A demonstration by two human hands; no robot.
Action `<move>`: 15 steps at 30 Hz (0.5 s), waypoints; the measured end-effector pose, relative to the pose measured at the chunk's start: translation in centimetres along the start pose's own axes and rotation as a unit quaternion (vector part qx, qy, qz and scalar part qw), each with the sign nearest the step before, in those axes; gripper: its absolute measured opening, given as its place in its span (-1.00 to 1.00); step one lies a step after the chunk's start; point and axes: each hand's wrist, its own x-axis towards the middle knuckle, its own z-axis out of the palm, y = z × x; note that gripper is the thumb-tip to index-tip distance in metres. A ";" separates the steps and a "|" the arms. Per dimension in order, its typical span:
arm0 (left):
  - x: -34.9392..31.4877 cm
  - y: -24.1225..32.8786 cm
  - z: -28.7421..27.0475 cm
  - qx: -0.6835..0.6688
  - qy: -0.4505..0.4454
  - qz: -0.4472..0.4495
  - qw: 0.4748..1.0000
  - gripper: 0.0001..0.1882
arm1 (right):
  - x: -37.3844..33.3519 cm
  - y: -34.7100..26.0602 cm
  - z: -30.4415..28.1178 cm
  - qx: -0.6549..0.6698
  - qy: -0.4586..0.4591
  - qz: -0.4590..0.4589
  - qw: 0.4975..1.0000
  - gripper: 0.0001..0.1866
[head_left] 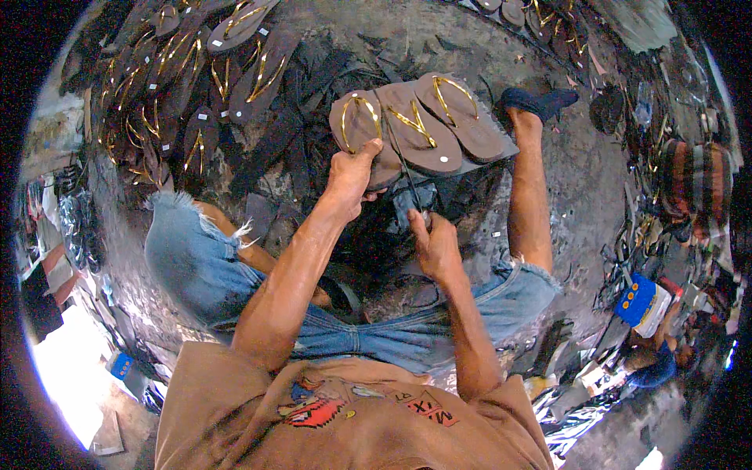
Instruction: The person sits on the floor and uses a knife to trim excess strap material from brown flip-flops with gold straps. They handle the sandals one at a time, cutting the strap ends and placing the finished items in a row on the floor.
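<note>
Three brown flip-flop sandals with shiny gold straps lie side by side on a dark grey sheet (pixel 489 146). My left hand (pixel 356 174) grips the leftmost sandal (pixel 350 119) at its lower end, thumb on top and fingers underneath. The middle sandal (pixel 423 149) carries a small white round sticker; the right sandal (pixel 474 129) lies beyond it, near my right foot. Closed round a knife, my right hand (pixel 436 249) is just below the sheet. The knife's long, thin dark blade (pixel 409 174) runs up between the leftmost and middle sandals. Its handle is mostly hidden by my fingers.
Many similar sandals (pixel 200 145) with gold straps are heaped at the far left, and more (pixel 548 19) lie at the far right. Dark scraps (pixel 274 149) cover the ground between my legs. A striped bundle (pixel 693 188) and a blue box (pixel 638 301) are at the right.
</note>
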 end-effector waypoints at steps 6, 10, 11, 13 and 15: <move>-0.9 0.7 0.9 -0.072 0.016 -0.032 0.997 -0.61 | 6.5 3.6 1.0 -0.055 -0.001 -0.133 0.990 -0.56; -1.5 1.8 0.8 -0.113 0.024 -0.052 0.992 -0.61 | 10.3 2.2 3.0 -0.058 -0.006 -0.052 0.997 -0.50; -1.5 2.0 0.1 -0.126 0.058 -0.067 0.988 -0.63 | 10.4 0.9 4.5 -0.109 0.097 -0.101 0.984 -0.47; -2.1 2.7 1.2 -0.102 0.022 -0.073 0.992 -0.61 | 13.5 5.6 7.2 -0.123 0.227 -0.241 0.935 -0.54; -2.1 2.9 0.5 -0.065 -0.026 -0.098 0.993 -0.57 | 15.4 7.3 8.6 -0.156 0.273 -0.313 0.896 -0.60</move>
